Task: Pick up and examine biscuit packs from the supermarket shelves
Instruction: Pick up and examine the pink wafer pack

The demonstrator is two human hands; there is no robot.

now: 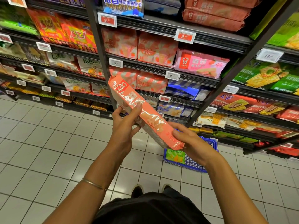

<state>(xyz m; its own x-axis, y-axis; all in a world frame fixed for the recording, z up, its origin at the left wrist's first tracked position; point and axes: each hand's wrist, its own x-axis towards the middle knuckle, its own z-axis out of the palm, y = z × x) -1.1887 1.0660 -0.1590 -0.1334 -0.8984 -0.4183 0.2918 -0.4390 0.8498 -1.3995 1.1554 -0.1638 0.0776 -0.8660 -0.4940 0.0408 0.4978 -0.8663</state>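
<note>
The long salmon-orange plastic-film biscuit pack (150, 120) is glossy. The blue plastic lattice basket (194, 164) looks matt; the pale floor tiles (48, 143) are smooth.

Pink plastic pack (199, 63), third shelf: "Garden", "嘉顿". Blue-and-white pack (123, 4), top shelf: "鲜奶味薄饼干". Orange-red pack (77, 35): "3+2". Red price tag (107, 20): "9."; white price tags: "12" (115, 63), "14" (268, 55). Held salmon-pink glossy pack (126, 94): print illegible under glare.

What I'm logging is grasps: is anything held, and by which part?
The orange biscuit pack, in both hands: left hand grips its middle, right hand holds its near end.
</note>
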